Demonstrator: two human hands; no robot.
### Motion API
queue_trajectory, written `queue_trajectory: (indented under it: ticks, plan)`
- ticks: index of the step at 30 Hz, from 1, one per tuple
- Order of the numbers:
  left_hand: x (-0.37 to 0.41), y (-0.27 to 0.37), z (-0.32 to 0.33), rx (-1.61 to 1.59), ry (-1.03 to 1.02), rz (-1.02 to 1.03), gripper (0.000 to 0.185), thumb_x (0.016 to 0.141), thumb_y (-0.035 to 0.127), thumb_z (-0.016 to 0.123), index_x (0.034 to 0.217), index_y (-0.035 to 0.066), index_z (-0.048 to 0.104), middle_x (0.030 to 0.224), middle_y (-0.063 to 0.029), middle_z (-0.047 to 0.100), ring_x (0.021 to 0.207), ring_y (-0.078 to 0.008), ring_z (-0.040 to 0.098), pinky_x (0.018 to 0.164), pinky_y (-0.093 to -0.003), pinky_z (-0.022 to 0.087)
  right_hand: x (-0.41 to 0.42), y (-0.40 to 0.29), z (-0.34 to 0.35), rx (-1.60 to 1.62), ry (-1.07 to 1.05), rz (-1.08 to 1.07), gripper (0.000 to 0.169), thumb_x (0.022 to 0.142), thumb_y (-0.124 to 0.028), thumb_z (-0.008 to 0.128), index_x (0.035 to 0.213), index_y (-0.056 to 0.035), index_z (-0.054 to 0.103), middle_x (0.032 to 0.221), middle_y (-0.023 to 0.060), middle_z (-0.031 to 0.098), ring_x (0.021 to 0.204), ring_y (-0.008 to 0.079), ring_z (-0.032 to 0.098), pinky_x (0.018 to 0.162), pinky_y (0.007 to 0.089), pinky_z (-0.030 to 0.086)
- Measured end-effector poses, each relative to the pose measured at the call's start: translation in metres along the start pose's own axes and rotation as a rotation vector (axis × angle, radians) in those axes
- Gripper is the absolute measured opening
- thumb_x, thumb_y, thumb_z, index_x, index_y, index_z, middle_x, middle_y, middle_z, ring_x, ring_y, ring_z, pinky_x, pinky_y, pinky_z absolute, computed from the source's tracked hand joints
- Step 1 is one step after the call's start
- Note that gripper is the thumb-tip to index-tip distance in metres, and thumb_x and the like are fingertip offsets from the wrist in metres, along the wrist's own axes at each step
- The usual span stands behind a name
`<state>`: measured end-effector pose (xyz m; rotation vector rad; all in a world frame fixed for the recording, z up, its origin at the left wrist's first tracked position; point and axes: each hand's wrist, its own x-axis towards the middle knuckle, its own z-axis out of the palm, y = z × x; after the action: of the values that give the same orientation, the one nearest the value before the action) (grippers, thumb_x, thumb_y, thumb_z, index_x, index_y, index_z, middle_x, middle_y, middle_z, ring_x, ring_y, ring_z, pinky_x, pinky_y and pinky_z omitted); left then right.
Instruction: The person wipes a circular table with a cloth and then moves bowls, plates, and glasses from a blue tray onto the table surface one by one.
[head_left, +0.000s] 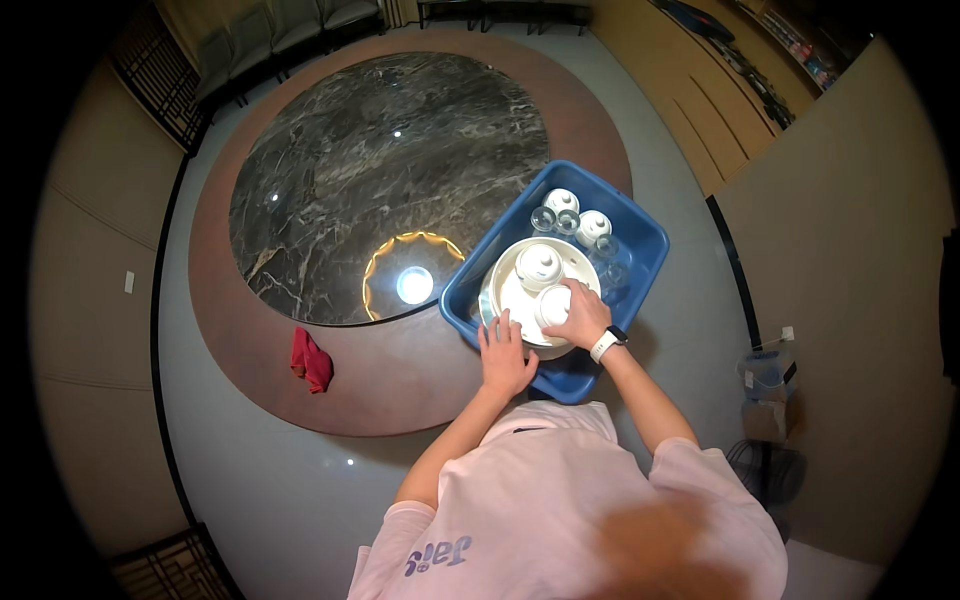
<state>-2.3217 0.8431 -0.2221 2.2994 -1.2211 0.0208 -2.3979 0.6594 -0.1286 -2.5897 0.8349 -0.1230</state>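
A blue plastic tub (651, 238) holds a stack of white dishes (589, 271), several lidded white ceramic pots and several small clear glasses (606, 245). On the top dish stand two of the lidded pots; one (538, 264) is untouched. My right hand (586, 315), with a watch on its wrist, grips the other lidded pot (553, 304) by its right side. My left hand (506, 360) rests with spread fingers at the near left rim of the dishes, holding nothing. Two more lidded pots (561, 201) stand at the tub's far end beside the glasses.
The tub overlaps the right edge of a round table (390, 375) with a dark marble turntable (390, 165). A crumpled red cloth (311, 361) lies at the table's near left. Chairs (247, 37) line the far wall. Boxes (766, 397) stand by the right wall.
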Motion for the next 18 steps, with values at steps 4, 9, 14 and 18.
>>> queue_trajectory:
  ticks: [4, 9, 14, 18]
  plan:
    - [0.001, -0.012, -0.006, -0.013, -0.047, 0.083, 0.064, 0.084, 0.034, 0.071, 0.137, 0.001, 0.055, 0.156, -0.0219, 0.041, 0.141, -0.0429, 0.040, 0.121, -0.0627, 0.025, 0.000, 0.000, 0.010, -0.012, -0.037, 0.079, 0.100, 0.057, -0.044, 0.097, 0.140, -0.0084, 0.054, 0.129, 0.0164, 0.067, 0.121, 0.0360, 0.064, 0.101, 0.0467, 0.054]
    - [0.004, -0.019, -0.010, -0.046, -0.090, 0.133, 0.062, 0.085, 0.034, 0.071, 0.137, 0.004, 0.055, 0.155, -0.0217, 0.042, 0.139, -0.0432, 0.041, 0.120, -0.0598, 0.027, 0.002, 0.007, 0.025, -0.016, -0.017, 0.096, 0.095, 0.058, -0.039, 0.097, 0.137, -0.0092, 0.054, 0.130, 0.0156, 0.066, 0.118, 0.0377, 0.065, 0.096, 0.0489, 0.057]
    - [0.010, -0.015, -0.018, -0.105, -0.117, 0.125, 0.069, 0.083, 0.031, 0.075, 0.142, 0.004, 0.052, 0.156, -0.0229, 0.040, 0.139, -0.0432, 0.041, 0.119, -0.0562, 0.029, 0.006, 0.008, 0.025, 0.015, -0.017, 0.084, 0.096, 0.059, -0.041, 0.096, 0.139, -0.0072, 0.055, 0.130, 0.0174, 0.066, 0.117, 0.0382, 0.065, 0.098, 0.0479, 0.055]
    - [0.016, -0.016, -0.027, -0.249, -0.002, 0.015, 0.076, 0.086, 0.025, 0.076, 0.150, -0.001, 0.042, 0.158, -0.0300, 0.031, 0.129, -0.0454, 0.050, 0.111, -0.0529, 0.041, 0.005, 0.026, 0.024, 0.278, 0.175, 0.039, 0.089, 0.067, -0.038, 0.095, 0.140, -0.0061, 0.054, 0.126, 0.0182, 0.065, 0.115, 0.0367, 0.066, 0.094, 0.0461, 0.057]
